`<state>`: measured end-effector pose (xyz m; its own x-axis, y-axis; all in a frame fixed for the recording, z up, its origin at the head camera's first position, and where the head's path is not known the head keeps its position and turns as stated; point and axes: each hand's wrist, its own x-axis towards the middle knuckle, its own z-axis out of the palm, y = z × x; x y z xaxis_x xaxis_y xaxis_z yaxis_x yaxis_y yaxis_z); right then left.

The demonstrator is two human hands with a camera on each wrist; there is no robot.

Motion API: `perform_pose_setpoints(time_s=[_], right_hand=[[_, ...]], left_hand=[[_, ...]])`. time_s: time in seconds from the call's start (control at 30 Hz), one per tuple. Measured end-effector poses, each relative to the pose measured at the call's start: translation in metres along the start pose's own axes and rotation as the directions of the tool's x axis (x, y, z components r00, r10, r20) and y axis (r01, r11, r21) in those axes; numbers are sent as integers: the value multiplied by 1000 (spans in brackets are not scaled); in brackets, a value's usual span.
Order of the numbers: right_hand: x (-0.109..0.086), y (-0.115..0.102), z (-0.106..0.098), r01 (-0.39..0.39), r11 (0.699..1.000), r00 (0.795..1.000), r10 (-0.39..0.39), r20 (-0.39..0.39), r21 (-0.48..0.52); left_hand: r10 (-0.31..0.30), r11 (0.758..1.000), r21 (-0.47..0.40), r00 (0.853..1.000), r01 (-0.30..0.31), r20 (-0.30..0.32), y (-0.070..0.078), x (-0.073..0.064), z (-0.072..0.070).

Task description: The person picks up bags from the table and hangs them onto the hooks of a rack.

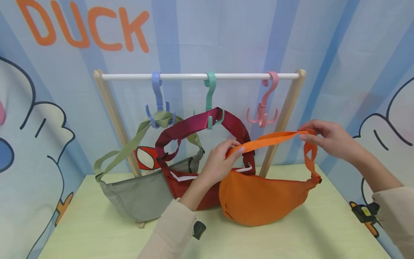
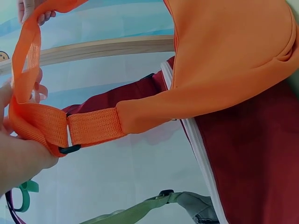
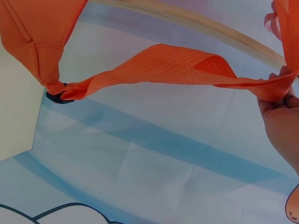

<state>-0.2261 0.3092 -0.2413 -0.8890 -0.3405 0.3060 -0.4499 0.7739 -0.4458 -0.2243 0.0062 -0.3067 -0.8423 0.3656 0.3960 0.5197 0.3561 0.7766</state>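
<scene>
An orange shoulder bag hangs at the front right from its webbing strap; whether its bottom touches the table I cannot tell. My left hand pinches the strap's left part between thumb and fingers, just above a black buckle. Farther right and a little higher, my right hand grips the same strap, and from there it drops to the bag's right end. A pink hook hangs above and behind the stretch of strap between my hands.
A white rail on a wooden frame carries the hooks. A dark red bag hangs by its strap on a green hook, close behind the orange one. A grey-green bag hangs on a blue hook above the table.
</scene>
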Motion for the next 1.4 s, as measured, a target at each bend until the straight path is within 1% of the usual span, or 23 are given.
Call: perform_pose_setpoints(time_s=[0.27, 0.4, 0.73, 1.03, 1.27, 1.4], right_hand=[[1, -3, -4, 4, 1000, 1000, -4, 8, 17], [2, -4, -5, -40, 999, 999, 41, -1, 33], [4, -11, -9, -114, 993, 994, 114, -2, 22], [6, -13, -12, -106, 994, 994, 106, -27, 7], [9, -14, -15, -63, 998, 996, 63, -57, 7], [11, -16, -18, -59, 998, 996, 59, -69, -3]], left_hand=[[17, 1000, 23, 1000, -16, -13, 4, 2, -2], [24, 999, 24, 1000, -23, -19, 7, 3, -4], [26, 999, 41, 999, -25, -31, 11, 5, -5], [59, 997, 49, 997, -56, -48, 16, 6, -8], [64, 997, 42, 997, -62, -41, 22, 8, -11], [73, 997, 43, 997, -71, -38, 25, 9, -13]])
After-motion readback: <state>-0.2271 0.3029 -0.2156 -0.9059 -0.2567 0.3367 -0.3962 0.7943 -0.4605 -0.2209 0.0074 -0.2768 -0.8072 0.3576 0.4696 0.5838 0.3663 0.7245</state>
